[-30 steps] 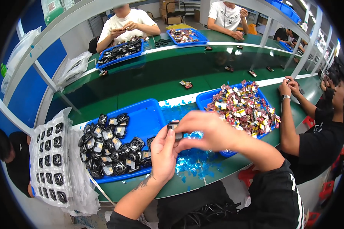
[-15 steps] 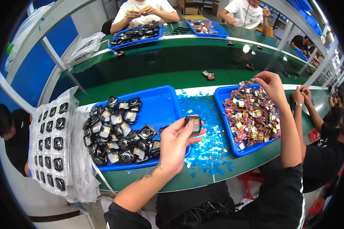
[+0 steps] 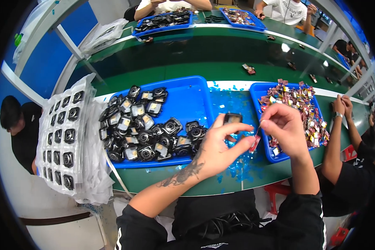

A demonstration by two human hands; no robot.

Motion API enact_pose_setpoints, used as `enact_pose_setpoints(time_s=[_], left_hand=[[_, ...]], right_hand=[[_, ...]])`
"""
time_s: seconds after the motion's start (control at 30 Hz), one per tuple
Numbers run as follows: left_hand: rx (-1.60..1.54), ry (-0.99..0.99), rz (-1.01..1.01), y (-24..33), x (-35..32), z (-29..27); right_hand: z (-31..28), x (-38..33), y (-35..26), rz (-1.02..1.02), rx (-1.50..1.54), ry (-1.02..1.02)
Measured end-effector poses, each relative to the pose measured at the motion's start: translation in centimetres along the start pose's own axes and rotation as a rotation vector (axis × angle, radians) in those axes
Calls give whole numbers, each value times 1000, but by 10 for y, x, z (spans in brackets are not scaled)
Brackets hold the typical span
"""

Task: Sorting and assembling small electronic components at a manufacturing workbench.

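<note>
My left hand (image 3: 221, 146) is closed around a black smartwatch case (image 3: 233, 118), which pokes out past the fingers above the bench. At its thumb tip hangs a small red part (image 3: 255, 143) with a pale bit on it. My right hand (image 3: 284, 128) is pinched just beside that part; a thin strand seems to run from its fingertips, too fine to make out. To the left, a blue tray (image 3: 191, 104) carries a heap of black watch cases (image 3: 146, 135). On the right, another blue tray (image 3: 275, 158) is piled with small red, white and yellow parts (image 3: 298, 104).
Blue film scraps (image 3: 241, 166) litter the green bench between the trays. Stacked clear plastic trays of watch cases (image 3: 64, 137) stand at the left. Beyond a green belt (image 3: 187, 75) with scattered parts sit co-workers and more trays (image 3: 164, 27). A co-worker's hands (image 3: 341, 104) are at the right.
My right hand has come from the right tray's far side inward to my left hand. A small red part now shows between them. The whole view has shifted somewhat.
</note>
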State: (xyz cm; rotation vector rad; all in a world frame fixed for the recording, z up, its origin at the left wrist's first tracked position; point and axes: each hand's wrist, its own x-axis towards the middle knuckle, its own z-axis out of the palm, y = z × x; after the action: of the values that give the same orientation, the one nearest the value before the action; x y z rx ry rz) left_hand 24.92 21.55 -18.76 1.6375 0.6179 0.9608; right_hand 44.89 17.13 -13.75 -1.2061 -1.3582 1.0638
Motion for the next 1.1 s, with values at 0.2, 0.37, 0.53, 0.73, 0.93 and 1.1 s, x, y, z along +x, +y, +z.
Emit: enact_pose_setpoints(time_s=[0.2, 0.37, 0.53, 0.73, 0.93, 1.1], left_hand=[[100, 10, 8, 1, -5, -2], [111, -1, -11, -5, -7, -4], [142, -15, -25, -4, -4, -9], [-87, -18, -176, -1, -1, -14], [-151, -80, -149, -3, 3, -3], [-220, -159, -196, -7, 1, -2]], right_hand=[[27, 4, 6, -11, 56, -12], [30, 3, 13, 4, 33, -43], [42, 0, 7, -396, -612, 126], [41, -14, 8, -497, -583, 99], [17, -14, 20, -215, -622, 79], [18, -7, 26, -218, -198, -16]])
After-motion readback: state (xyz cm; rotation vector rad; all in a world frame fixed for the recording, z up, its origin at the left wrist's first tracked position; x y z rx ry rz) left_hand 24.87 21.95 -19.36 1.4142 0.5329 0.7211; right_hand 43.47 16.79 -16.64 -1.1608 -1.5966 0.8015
